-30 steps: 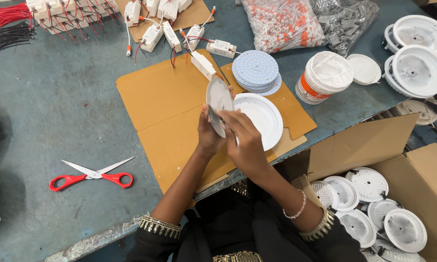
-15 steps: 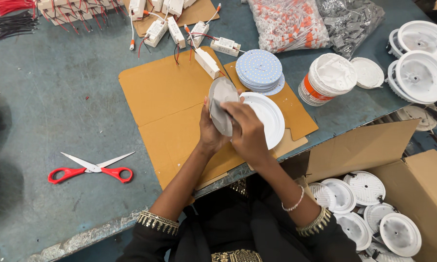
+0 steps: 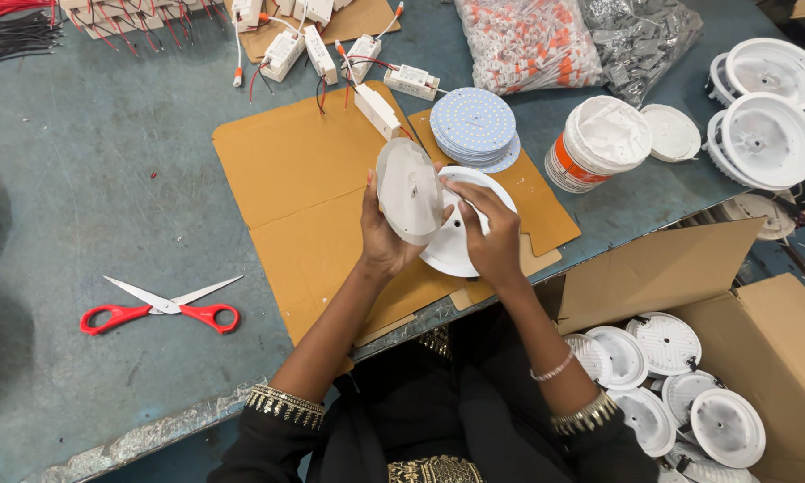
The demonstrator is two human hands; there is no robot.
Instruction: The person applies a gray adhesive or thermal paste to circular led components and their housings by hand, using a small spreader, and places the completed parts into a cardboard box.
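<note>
My left hand (image 3: 380,237) holds a round white disc (image 3: 409,190) tilted almost on edge above a flattened cardboard sheet (image 3: 309,170). My right hand (image 3: 489,237) touches the disc's right edge and rests over a white round lamp housing (image 3: 456,246) that lies on the cardboard. The fingers hide where the disc and housing meet. A stack of round LED boards (image 3: 474,125) sits just beyond the housing, with a small white driver box (image 3: 377,110) and its wires beside it.
Red-handled scissors (image 3: 156,309) lie open at the left. A white tub (image 3: 597,143), more white housings (image 3: 765,125) and bags of small parts (image 3: 528,40) stand at the back right. An open carton (image 3: 778,340) of housings is at my right. Several driver boxes (image 3: 286,49) lie at the back.
Both hands have stayed over the housing; the disc has turned more upright in my left hand, and my right hand has shifted along its edge.
</note>
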